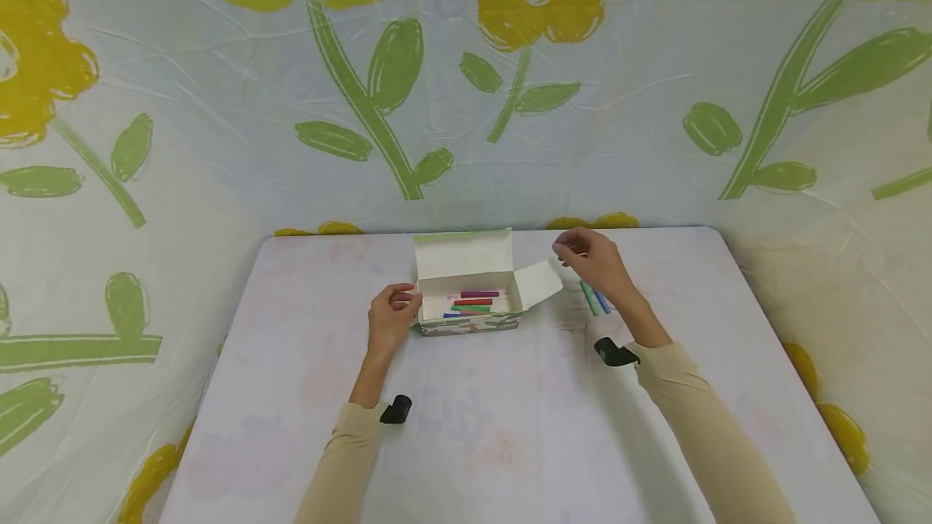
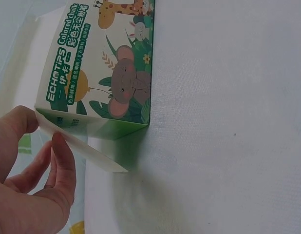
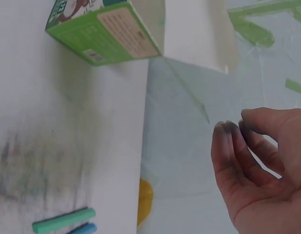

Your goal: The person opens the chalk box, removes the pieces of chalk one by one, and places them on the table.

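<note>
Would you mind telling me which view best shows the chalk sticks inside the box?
The head view: it looks down into the open box at the chalk sticks lying inside. The left wrist view shows only the printed outside, and the right wrist view only an end panel and flap.

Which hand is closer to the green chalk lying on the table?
The right hand. It hovers just above and behind the green chalk, empty, not touching it. The left hand is across the chalk box, pinching its left flap.
</note>
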Demonstrator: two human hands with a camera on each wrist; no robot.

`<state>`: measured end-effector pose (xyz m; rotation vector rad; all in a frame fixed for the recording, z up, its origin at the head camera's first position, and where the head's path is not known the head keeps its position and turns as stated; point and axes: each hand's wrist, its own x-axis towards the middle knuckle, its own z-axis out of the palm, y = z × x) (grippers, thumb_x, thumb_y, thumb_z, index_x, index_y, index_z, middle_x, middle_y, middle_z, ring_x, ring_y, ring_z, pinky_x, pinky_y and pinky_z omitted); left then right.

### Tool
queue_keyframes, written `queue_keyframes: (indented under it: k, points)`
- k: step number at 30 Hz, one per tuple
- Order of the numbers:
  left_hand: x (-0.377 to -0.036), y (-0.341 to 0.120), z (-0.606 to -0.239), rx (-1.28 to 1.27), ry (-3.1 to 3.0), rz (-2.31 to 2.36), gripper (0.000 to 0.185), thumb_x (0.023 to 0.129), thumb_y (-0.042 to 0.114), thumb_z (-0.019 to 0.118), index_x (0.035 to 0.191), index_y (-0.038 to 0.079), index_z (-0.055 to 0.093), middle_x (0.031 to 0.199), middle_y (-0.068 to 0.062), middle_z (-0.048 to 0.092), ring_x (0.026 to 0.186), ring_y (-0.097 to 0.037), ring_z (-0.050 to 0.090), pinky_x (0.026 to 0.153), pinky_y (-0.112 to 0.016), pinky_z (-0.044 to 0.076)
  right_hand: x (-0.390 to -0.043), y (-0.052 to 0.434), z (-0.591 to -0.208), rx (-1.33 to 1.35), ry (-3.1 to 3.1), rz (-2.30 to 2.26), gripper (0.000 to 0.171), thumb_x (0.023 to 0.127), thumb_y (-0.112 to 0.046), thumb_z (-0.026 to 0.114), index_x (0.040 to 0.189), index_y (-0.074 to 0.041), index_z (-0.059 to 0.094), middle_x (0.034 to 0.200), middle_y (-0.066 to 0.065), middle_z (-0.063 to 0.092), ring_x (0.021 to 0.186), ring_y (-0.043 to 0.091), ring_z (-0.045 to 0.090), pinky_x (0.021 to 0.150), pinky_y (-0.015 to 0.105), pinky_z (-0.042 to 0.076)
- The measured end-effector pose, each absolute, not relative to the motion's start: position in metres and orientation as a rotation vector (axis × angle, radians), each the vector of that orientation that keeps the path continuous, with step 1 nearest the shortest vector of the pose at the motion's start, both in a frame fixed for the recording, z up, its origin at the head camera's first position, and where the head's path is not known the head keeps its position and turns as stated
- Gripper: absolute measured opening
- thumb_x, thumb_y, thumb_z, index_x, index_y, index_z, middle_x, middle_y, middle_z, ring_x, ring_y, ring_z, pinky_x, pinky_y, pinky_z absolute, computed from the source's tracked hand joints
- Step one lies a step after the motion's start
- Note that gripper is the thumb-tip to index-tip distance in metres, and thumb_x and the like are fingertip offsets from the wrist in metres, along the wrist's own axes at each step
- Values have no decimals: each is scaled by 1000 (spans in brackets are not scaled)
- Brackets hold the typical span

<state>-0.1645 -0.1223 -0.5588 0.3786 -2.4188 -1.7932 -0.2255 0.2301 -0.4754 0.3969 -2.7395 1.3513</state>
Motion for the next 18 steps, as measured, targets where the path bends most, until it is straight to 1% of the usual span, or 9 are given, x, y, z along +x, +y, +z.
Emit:
queue_keyframes:
  k: [2, 6, 9, 13, 18]
  points:
    - [-165, -123, -559, 377, -2417, -1795, 26, 92, 15, 76, 115, 5, 73, 101, -13, 73, 89, -25, 68, 67, -20, 52, -226, 222, -474, 431, -2739, 1368, 22, 103, -15, 63, 114, 4, 67, 104, 22, 71, 91, 38, 70, 74, 25, 53]
    - [-164, -123, -558, 383, -2419, -1796, 26, 92, 16, 76, 116, 4, 72, 101, -13, 73, 90, -26, 68, 68, -21, 52, -228, 204, -475, 509, -2751, 1375, 20, 102, -13, 65, 114, 3, 67, 105, 20, 71, 95, 35, 70, 83, 40, 57]
    - [-164, -123, -558, 388, -2423, -1795, 26, 93, 16, 75, 116, 4, 72, 102, -13, 73, 91, -26, 67, 68, -22, 52, -229, 190, -479, 568, -2754, 1380, 18, 100, -12, 68, 112, 3, 68, 105, 19, 71, 98, 33, 69, 88, 47, 56]
    - [-164, -123, -558, 391, -2416, -1798, 26, 93, 16, 75, 116, 4, 72, 102, -13, 73, 91, -26, 68, 68, -21, 52, -229, 173, -487, 668, -2745, 1398, 16, 98, -9, 69, 109, 3, 69, 103, 17, 71, 97, 31, 69, 88, 47, 57]
    - [-164, -122, -558, 390, -2416, -1792, 26, 93, 15, 76, 116, 4, 72, 102, -13, 73, 91, -25, 68, 68, -21, 53, -228, 157, -499, 797, -2777, 1397, 17, 98, -6, 69, 111, 4, 69, 102, 14, 72, 96, 29, 68, 88, 46, 57]
